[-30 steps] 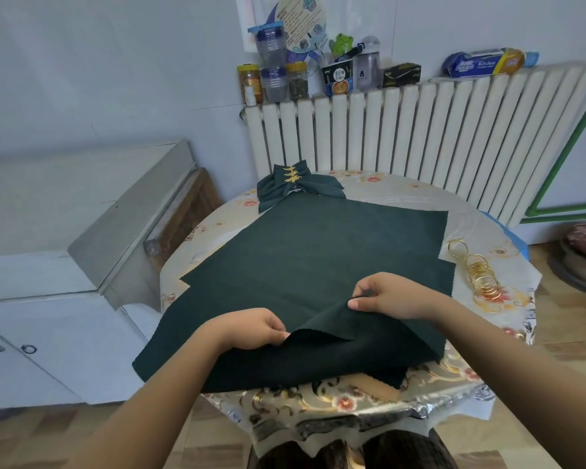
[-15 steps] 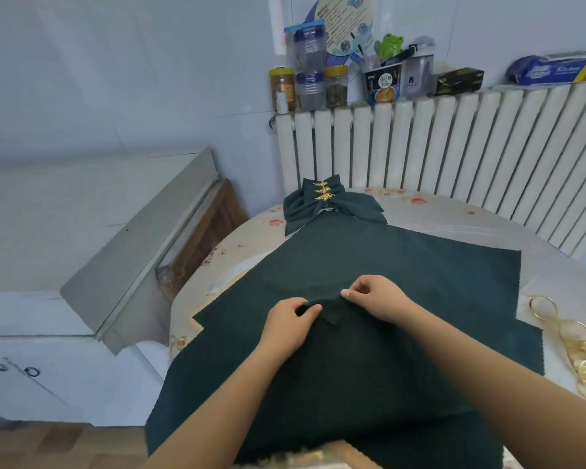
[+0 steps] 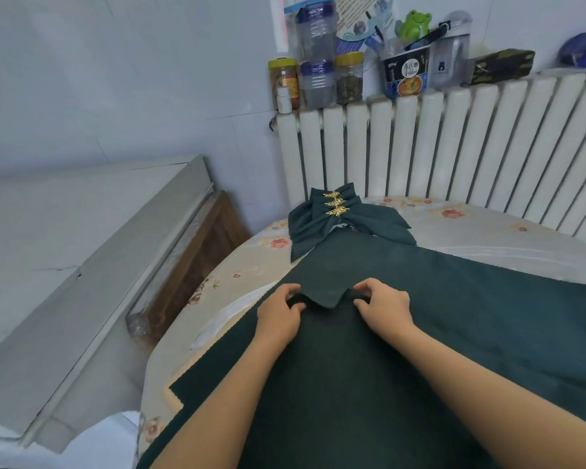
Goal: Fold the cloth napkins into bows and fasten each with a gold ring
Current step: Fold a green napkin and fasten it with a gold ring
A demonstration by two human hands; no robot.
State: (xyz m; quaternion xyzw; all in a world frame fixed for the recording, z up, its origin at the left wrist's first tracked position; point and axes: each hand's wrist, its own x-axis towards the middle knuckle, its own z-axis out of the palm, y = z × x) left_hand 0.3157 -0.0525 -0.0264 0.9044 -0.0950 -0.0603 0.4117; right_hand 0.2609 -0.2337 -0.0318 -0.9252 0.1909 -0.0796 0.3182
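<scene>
A dark green cloth napkin [image 3: 454, 333] lies spread on the round table [image 3: 487, 231], on top of other green napkins. Its near corner [image 3: 325, 294] is folded over toward the far side and lies in the middle. My left hand [image 3: 278, 316] pinches the folded edge left of that corner. My right hand [image 3: 383, 306] pinches the same edge on the right. Behind them, at the table's far edge, sit finished green bows [image 3: 339, 218] stacked together, each fastened with a gold leaf-patterned ring [image 3: 335, 203]. Loose gold rings are out of view.
A white radiator [image 3: 454, 147] stands behind the table, its top lined with jars, bottles, a noodle cup and a green frog figure [image 3: 416, 23]. A grey cabinet [image 3: 65, 265] stands to the left, a wooden board leaning in the gap.
Both hands carried the napkin's near corner away from me and laid it on the cloth's middle. They then slid apart along the fold. The view moved closer and left.
</scene>
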